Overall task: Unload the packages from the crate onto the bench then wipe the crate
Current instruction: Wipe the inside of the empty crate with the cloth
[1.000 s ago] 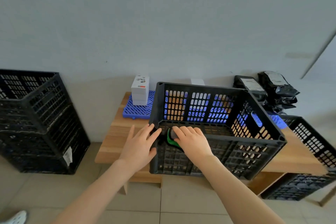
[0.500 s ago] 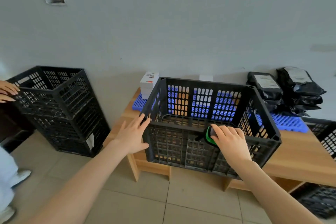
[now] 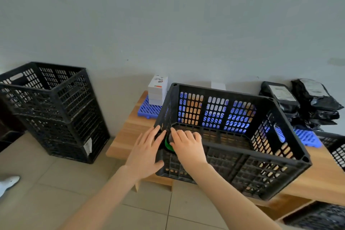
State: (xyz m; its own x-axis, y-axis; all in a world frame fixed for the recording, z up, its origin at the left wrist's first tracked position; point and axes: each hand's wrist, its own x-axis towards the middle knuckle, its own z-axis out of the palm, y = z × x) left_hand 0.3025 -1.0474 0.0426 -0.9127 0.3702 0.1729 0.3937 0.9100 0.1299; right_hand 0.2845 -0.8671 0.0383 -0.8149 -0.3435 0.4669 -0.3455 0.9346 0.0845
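A black slotted crate (image 3: pixel 261 172) stands on the wooden bench (image 3: pixel 128 134), with nothing visible inside. My right hand (image 3: pixel 188 145) presses a green wiping pad (image 3: pixel 168 145) against the near rim at the crate's left corner, fingers curled over it. My left hand (image 3: pixel 146 150) lies flat with straight fingers against the crate's left corner. Black packages (image 3: pixel 315 104) are piled on the bench at the far right. White boxes (image 3: pixel 157 90) are stacked behind the crate's left side.
Blue grid mats (image 3: pixel 147 111) lie under the boxes and packages. A stack of black crates (image 3: pixel 54 110) stands on the tiled floor at left. More black crates (image 3: pixel 334 153) sit at the right and under the bench. A white shoe (image 3: pixel 8 183) shows at the left edge.
My right hand slid the green pad leftward along the near rim to the left corner. My left hand stayed on that corner. The other person's hands at the left crates are out of view.
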